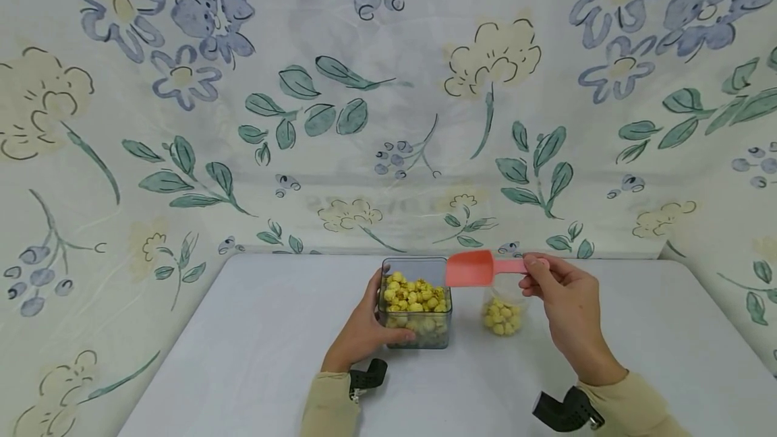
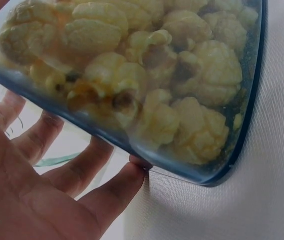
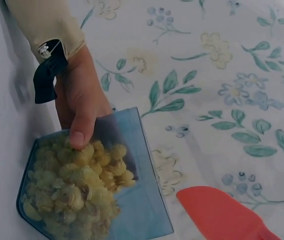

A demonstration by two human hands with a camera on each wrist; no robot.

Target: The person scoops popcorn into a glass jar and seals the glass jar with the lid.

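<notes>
My left hand grips a clear bluish-grey square container from its left side, with the thumb across the front wall. Yellow popcorn fills much of it. In the left wrist view, my fingers spread along the edge of the see-through container. Between thumb and fingers, my right hand pinches the handle of a red-orange scoop. The scoop's head points left, level with the container's right rim. Behind and below the scoop handle stands a small clear jar partly filled with popcorn.
A white table carries the container and jar. Behind it hangs a floral cloth, which also covers both sides. Each wrist wears a black camera mount, the right one below the right hand.
</notes>
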